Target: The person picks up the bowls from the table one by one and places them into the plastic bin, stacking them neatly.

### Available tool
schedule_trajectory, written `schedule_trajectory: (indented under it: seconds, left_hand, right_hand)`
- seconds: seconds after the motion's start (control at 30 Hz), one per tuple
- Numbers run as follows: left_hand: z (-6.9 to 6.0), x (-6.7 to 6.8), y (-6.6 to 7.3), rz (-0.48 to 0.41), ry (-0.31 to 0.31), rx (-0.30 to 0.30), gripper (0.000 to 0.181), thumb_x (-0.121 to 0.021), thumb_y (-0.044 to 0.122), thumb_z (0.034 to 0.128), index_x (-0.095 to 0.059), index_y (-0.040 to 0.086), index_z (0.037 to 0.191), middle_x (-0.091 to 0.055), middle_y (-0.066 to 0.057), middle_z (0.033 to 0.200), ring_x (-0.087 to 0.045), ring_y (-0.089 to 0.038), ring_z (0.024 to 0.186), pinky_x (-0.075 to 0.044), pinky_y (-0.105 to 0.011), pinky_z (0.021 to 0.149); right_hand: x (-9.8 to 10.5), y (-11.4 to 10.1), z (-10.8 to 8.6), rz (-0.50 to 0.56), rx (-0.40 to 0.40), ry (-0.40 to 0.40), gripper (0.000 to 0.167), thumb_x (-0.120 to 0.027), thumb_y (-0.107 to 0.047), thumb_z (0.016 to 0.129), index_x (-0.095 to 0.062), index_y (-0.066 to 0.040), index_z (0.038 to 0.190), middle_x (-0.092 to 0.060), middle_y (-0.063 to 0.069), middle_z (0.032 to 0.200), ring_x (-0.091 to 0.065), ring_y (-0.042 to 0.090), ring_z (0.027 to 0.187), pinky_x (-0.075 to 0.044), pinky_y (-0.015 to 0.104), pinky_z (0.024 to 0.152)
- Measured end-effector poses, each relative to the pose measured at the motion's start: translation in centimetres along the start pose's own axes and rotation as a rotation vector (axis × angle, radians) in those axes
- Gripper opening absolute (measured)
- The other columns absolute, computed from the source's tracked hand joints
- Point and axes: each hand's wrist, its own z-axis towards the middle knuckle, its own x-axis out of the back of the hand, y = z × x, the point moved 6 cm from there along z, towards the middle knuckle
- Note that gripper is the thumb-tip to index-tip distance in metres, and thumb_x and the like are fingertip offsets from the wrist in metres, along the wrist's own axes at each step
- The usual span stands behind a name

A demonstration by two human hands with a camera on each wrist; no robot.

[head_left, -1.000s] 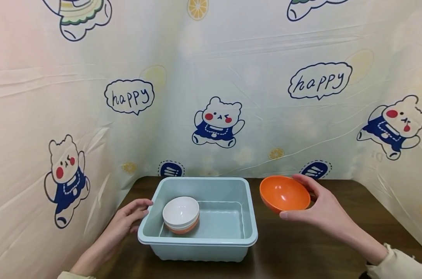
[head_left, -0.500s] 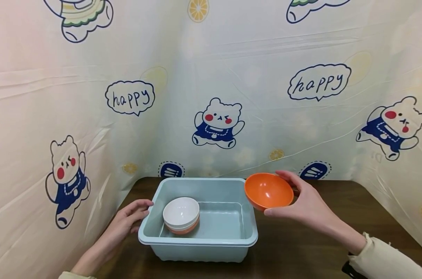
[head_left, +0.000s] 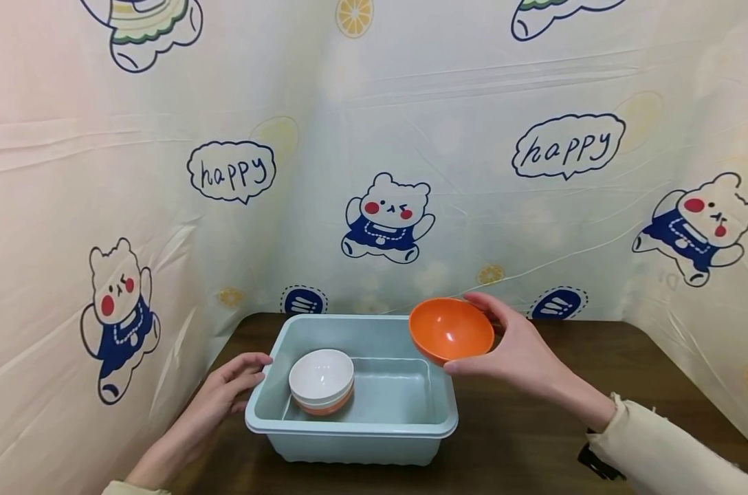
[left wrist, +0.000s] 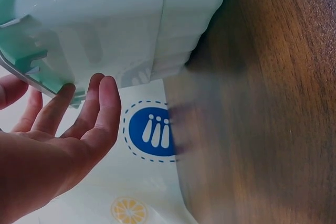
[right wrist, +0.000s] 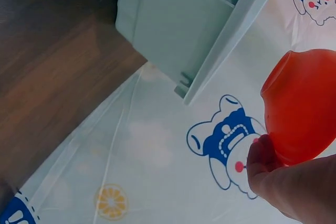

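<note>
My right hand (head_left: pixel 522 350) holds an orange bowl (head_left: pixel 451 331), thumb low on its near side and fingers at the far side. The bowl hangs over the right rim of a pale blue-green plastic basin (head_left: pixel 349 427), tilted a little. In the right wrist view the same orange bowl (right wrist: pixel 304 108) is seen from its side. My left hand (head_left: pixel 222 395) holds the basin's left rim; in the left wrist view, several fingers (left wrist: pixel 107 98) curl below the rim. Inside the basin, at the left, white bowls (head_left: pixel 321 377) are stacked on an orange one (head_left: pixel 324 407).
The basin stands on a dark brown wooden table (head_left: pixel 535 440). A white printed cloth (head_left: pixel 473 227) with bears and fruit slices hangs behind and at both sides. Bare basin floor (head_left: pixel 392 392) shows right of the stack.
My right hand has carried the orange bowl left and slightly up, from beside the basin to over its right rim. The left hand, basin and stacked bowls stay put.
</note>
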Motion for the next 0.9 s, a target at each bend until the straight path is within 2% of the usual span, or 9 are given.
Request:
schedule_trajectory:
  seconds: [0.43, 0.9]
  left_hand:
    - [-0.1, -0.1, 0.2, 0.013, 0.009, 0.014, 0.039, -0.056, 0.022, 0.1105, -0.054, 0.001, 0.144, -0.058, -0.016, 0.145, -0.061, -0.018, 0.114, -0.056, -0.037, 0.080]
    - [-0.1, -0.1, 0.2, 0.005, 0.010, 0.013, 0.039, -0.056, 0.022, 0.1106, -0.054, 0.001, 0.144, -0.058, -0.016, 0.144, -0.061, -0.020, 0.114, -0.057, -0.038, 0.082]
  right_hand:
    - [-1.7, -0.9, 1.6, 0.008, 0.026, -0.060, 0.097, -0.097, -0.042, 0.071, -0.050, -0.016, 0.152, -0.061, 0.004, 0.138, -0.057, 0.029, 0.119, -0.056, 0.039, 0.087]
    - [-3.4, -2.1, 3.2, 0.004, 0.037, -0.102, 0.100, -0.097, -0.043, 0.070, -0.049, -0.017, 0.154, -0.062, 0.002, 0.138, -0.057, 0.028, 0.120, -0.058, 0.038, 0.086]
